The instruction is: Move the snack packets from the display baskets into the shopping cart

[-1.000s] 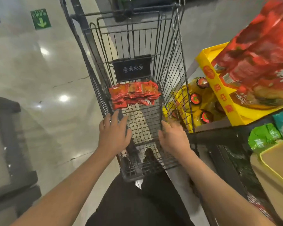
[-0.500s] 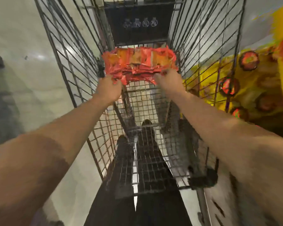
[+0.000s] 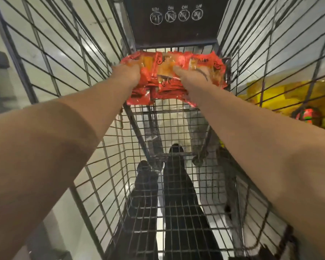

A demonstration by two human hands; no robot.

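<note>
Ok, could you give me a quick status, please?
Both hands, left and right, on red snack packets. Packets inside cart, far end. Nothing in the way.

A black placard fixed to the far end wall of the shopping cart carries four small white round pictogram signs in a row near its top edge. Each has a short white caption above it, too small and blurred to read, and the second one from the left shows a diagonal bar across its circle. Just below the placard, the red and orange snack packets bear dark printed marks and characters on their wrappers, but blur and crumpling keep them from being read. No brand name or number is legible anywhere.
</note>
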